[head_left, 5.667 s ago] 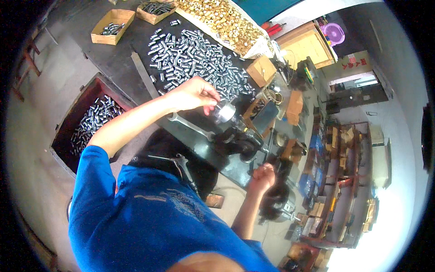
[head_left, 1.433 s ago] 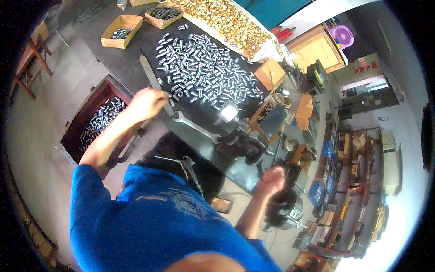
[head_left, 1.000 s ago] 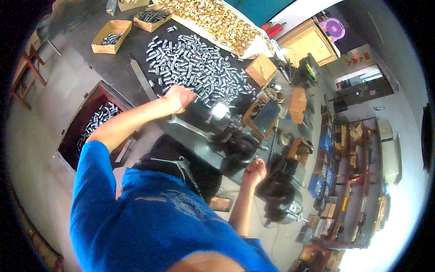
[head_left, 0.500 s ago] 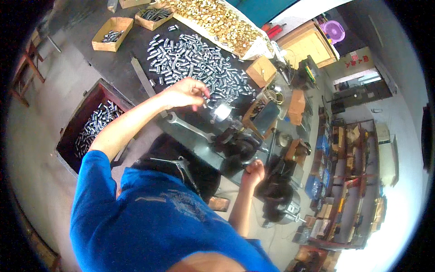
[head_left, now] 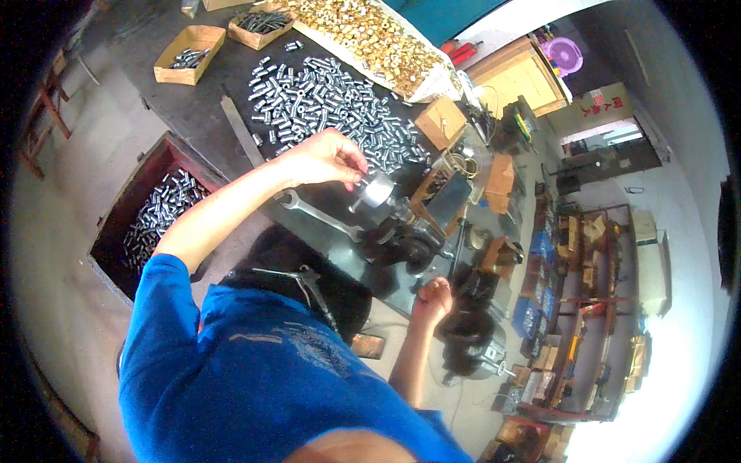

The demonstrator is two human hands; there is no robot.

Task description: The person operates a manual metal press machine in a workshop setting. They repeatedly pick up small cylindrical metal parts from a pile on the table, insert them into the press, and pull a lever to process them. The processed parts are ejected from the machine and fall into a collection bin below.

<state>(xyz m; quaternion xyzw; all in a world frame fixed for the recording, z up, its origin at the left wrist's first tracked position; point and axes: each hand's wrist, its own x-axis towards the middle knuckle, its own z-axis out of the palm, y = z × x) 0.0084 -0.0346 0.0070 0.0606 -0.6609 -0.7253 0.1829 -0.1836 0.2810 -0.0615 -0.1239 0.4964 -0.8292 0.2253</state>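
My left hand [head_left: 337, 160] reaches over the bench, its thumb and fingers pinched at the face of a silver chuck [head_left: 377, 190] on a small dark bench machine [head_left: 405, 245]. A small metal piece is in the pinch, mostly hidden by the fingers. Closed into a fist, my right hand [head_left: 434, 298] is at the near side of the machine; whatever it grips is hidden. Beyond my left hand spreads a heap of short shiny metal cylinders [head_left: 332, 104]. An open-ended wrench [head_left: 320, 216] lies on the bench between my left forearm and the machine.
A dark red bin [head_left: 116, 224] of metal cylinders stands left of the bench. Cardboard trays [head_left: 176, 76] and a pile of brass-coloured parts [head_left: 363, 35] lie at the far side. A wooden block [head_left: 441, 122] sits beyond the machine; loaded shelves [head_left: 587, 309] stand at the right.
My left hand has moved slightly right, bringing the small metal piece against the chuck's face. My right hand has lowered slightly and stays closed.
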